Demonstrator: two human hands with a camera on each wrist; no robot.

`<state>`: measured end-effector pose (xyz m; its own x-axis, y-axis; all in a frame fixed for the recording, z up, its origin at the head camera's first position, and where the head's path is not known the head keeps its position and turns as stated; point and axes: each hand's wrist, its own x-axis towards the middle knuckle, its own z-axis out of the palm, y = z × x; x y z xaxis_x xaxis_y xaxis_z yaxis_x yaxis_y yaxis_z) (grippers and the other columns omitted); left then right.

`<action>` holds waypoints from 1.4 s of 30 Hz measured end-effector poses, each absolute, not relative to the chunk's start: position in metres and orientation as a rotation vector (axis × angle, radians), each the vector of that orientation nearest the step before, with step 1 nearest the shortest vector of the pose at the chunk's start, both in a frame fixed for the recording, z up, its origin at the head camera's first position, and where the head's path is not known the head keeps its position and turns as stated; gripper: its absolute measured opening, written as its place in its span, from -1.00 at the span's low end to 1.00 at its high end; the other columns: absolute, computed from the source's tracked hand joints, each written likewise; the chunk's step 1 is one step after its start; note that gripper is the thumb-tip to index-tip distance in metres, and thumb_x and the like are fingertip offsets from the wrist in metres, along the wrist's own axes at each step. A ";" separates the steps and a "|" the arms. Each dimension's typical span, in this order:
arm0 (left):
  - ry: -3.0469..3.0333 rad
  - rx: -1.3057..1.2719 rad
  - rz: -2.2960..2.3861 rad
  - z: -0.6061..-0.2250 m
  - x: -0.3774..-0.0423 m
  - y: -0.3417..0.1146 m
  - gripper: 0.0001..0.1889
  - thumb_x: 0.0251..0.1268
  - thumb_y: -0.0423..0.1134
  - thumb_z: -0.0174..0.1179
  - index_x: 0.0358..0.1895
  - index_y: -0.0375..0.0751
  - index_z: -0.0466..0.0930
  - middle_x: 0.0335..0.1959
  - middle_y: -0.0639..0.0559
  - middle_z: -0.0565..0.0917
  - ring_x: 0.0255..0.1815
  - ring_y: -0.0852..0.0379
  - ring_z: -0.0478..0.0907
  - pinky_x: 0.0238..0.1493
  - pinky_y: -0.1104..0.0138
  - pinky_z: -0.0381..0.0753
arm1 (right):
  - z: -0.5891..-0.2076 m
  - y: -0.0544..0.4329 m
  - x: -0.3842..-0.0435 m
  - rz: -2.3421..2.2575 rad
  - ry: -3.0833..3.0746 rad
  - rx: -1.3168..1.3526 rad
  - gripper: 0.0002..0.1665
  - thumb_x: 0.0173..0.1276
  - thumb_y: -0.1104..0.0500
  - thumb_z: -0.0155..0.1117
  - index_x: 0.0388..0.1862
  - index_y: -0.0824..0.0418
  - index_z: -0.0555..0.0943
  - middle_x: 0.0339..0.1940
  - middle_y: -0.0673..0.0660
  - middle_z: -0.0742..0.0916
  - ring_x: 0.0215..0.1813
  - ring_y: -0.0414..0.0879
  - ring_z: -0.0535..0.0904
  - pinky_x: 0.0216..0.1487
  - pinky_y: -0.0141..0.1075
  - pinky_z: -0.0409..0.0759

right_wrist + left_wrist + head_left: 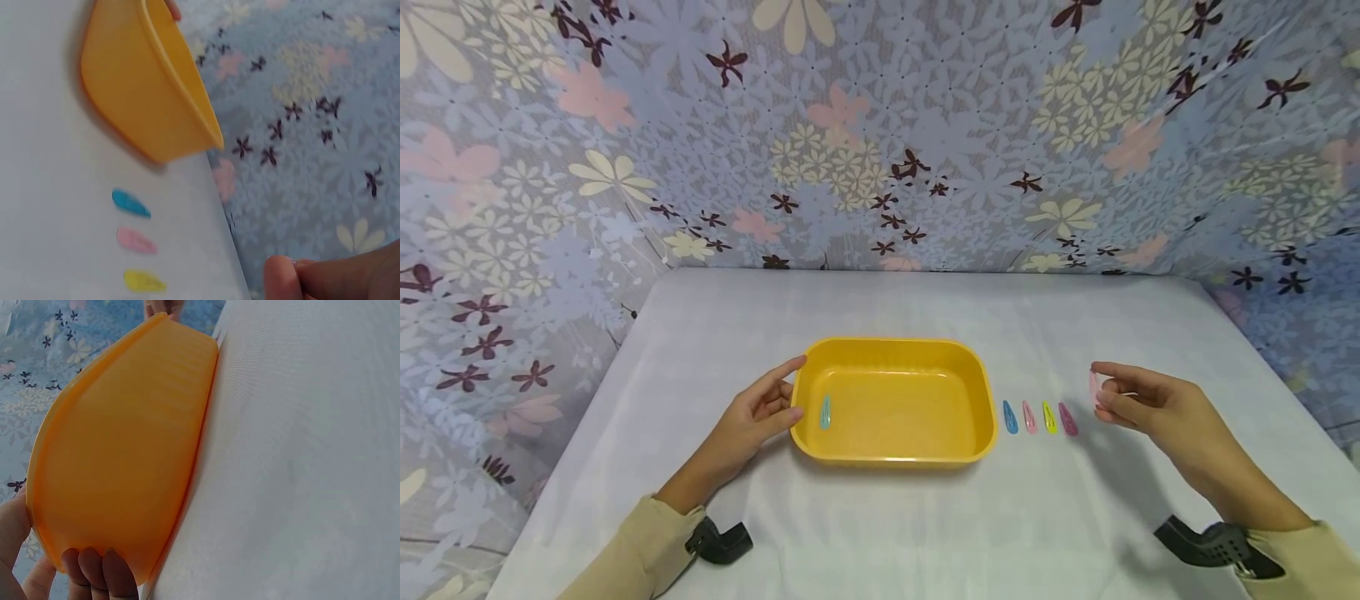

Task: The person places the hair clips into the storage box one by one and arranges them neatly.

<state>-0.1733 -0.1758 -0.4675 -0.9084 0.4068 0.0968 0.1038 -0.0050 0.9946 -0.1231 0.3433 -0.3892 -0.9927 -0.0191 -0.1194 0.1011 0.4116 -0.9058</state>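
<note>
Pale clip (1093, 388), as we read the small pink sliver, is pinched between the thumb and forefinger of the right hand (1172, 417), its other fingers curled under; in the right wrist view those two tips meet and we can barely make the clip out. We judge it to be off the sheet (887, 533), since the hand's shadow falls well apart from the hand. To its left, four more lie in a row: purple clip (1067, 419), yellow clip (1049, 417), pink clip (1029, 417) and blue clip (1011, 417), the last just beside the tray (891, 460). Inside that, near its left end, we see a teal clip (825, 412). The left hand (745, 429) grips this end, thumb and forefinger at the rim, other fingers against the outer wall. Behind everything is flowered cloth (700, 125). We take the step in hand to be placing the pinched clip, either at the end of the row or in the tray; we cannot tell which. Either way, the next move seems to call for a steady pinch and a soft lowering that leaves the row undisturbed.
</note>
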 end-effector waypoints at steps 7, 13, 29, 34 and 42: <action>2.049 0.535 2.013 -0.468 -0.174 -0.177 -0.27 0.41 -0.37 0.30 0.59 -0.04 0.24 0.08 -0.35 0.50 -0.07 0.06 0.56 -0.03 0.40 0.67 | -0.378 0.317 -0.131 -1.694 2.486 0.011 -0.26 0.49 0.13 0.33 0.54 0.32 0.34 -0.02 0.10 0.61 -0.05 -0.18 0.72 0.02 -0.32 0.69; 2.040 0.544 2.018 -0.468 -0.173 -0.176 -0.27 0.41 -0.37 0.30 0.59 -0.05 0.24 0.08 -0.35 0.50 -0.08 0.06 0.57 -0.03 0.40 0.67 | -0.371 0.296 -0.139 -1.695 2.415 -0.015 -0.27 0.49 0.14 0.33 0.54 0.33 0.34 0.00 0.20 0.59 -0.05 -0.13 0.73 0.04 -0.29 0.68; 2.027 0.544 2.025 -0.469 -0.174 -0.177 -0.27 0.41 -0.35 0.31 0.59 -0.03 0.24 0.09 -0.37 0.49 -0.06 0.05 0.57 -0.02 0.38 0.68 | -0.362 0.243 -0.154 -1.616 2.356 -0.041 -0.31 0.46 0.11 0.38 0.50 0.25 0.43 0.06 0.29 0.59 -0.03 -0.06 0.72 0.04 -0.27 0.70; 2.036 0.549 2.030 -0.469 -0.174 -0.178 -0.27 0.41 -0.36 0.31 0.59 -0.04 0.24 0.07 -0.37 0.50 -0.07 0.05 0.57 -0.03 0.39 0.68 | -0.361 0.226 -0.158 -1.683 2.293 -0.080 -0.32 0.44 0.16 0.39 0.48 0.28 0.44 0.08 0.31 0.56 0.01 -0.05 0.71 0.07 -0.26 0.68; 2.027 0.549 2.023 -0.470 -0.175 -0.177 -0.27 0.42 -0.41 0.28 0.59 -0.07 0.23 0.09 -0.37 0.50 -0.05 0.05 0.57 0.01 0.38 0.67 | -0.361 0.202 -0.162 -1.717 2.222 -0.129 -0.35 0.45 0.24 0.36 0.46 0.36 0.43 0.09 0.31 0.59 0.03 -0.01 0.69 0.07 -0.27 0.68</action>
<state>-0.1748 -0.1772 -0.4698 -0.9048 0.4134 0.1022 0.1030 -0.0204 0.9945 -0.1622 0.2021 -0.3605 -0.9417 -0.2691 -0.2020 0.1276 0.2699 -0.9544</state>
